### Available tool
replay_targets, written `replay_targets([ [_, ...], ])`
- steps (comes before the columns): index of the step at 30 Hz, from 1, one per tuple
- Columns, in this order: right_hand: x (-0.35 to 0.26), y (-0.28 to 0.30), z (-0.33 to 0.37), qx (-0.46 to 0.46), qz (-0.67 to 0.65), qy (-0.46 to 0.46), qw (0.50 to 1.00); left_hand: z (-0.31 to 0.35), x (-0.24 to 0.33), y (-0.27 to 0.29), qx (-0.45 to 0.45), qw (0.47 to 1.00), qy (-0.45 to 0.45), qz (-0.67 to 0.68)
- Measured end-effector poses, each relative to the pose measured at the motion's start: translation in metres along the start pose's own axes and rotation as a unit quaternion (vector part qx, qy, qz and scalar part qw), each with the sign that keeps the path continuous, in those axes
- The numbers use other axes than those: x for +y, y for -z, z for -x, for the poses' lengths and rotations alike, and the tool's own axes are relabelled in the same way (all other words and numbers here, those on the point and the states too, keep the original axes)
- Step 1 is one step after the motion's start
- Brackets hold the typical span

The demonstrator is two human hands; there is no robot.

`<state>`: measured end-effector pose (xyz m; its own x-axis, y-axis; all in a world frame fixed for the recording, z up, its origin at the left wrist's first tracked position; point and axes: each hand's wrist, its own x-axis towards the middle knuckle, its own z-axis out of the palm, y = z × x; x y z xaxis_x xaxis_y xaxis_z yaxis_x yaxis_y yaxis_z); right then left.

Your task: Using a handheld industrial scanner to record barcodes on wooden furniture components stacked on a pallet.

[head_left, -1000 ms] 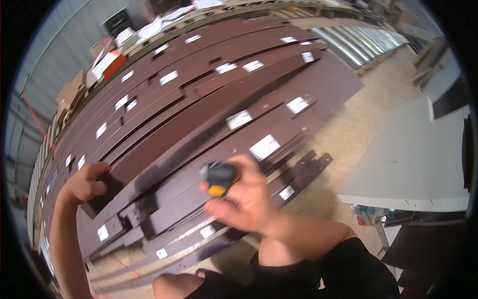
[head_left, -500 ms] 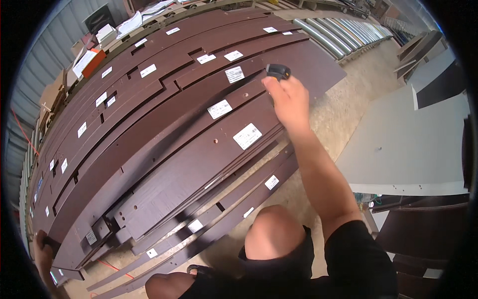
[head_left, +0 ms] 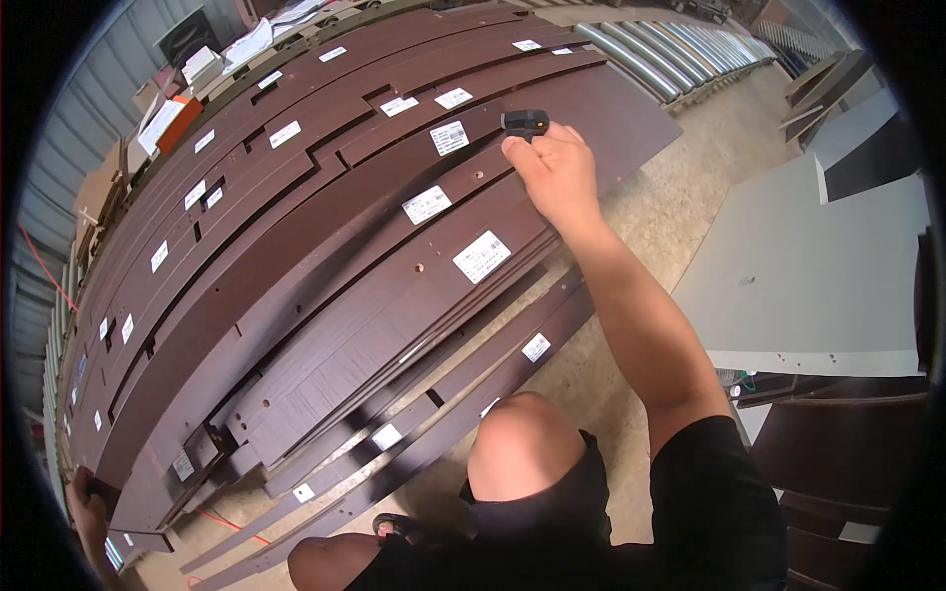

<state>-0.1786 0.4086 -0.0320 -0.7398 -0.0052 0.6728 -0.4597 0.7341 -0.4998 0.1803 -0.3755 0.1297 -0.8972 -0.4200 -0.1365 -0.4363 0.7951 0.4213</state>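
My right hand [head_left: 560,177] is closed round a black handheld barcode scanner [head_left: 524,123], held over the right part of the brown boards. Below and left of the scanner, a white printed label [head_left: 448,138] is stuck on one board. At the far left my left hand [head_left: 87,497] grips the near left end of a long dark brown board [head_left: 222,281] that stands tilted on its edge; some of its fingers are hidden in shadow. Nearer me lies a stack of brown boards [head_left: 345,355] with drilled holes and a white label [head_left: 481,258].
Many labelled brown boards [head_left: 286,177] cover the surface ahead. Metal rollers [head_left: 641,64] run along the far right. Grey-white panels [head_left: 808,276] and dark boards [head_left: 838,453] stand at the right. Narrow strips [head_left: 473,379] lie low before my knees. Papers and an orange box [head_left: 177,126] sit far left.
My right hand has moved slightly left and up with the scanner, which has turned more level. My left hand still grips the board's end. The view has shifted a little.
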Motion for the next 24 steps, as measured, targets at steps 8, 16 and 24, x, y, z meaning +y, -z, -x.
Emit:
replay_targets([
  [8, 0.015, -0.006, -0.005, -0.011, -0.028, -0.037, 0.999, 0.0, -0.011, 0.019, -0.052, 0.998, -0.007, -0.027],
  [16, 0.023, -0.012, -0.01, -0.018, 0.005, -0.046, 0.999, 0.004, 0.046, 0.009, -0.079, 0.991, 0.025, -0.106],
  [24, -0.016, -0.022, -0.012, -0.011, 0.006, 0.043, 0.999, 0.02, 0.049, 0.011, -0.017, 1.0, 0.0, -0.001],
])
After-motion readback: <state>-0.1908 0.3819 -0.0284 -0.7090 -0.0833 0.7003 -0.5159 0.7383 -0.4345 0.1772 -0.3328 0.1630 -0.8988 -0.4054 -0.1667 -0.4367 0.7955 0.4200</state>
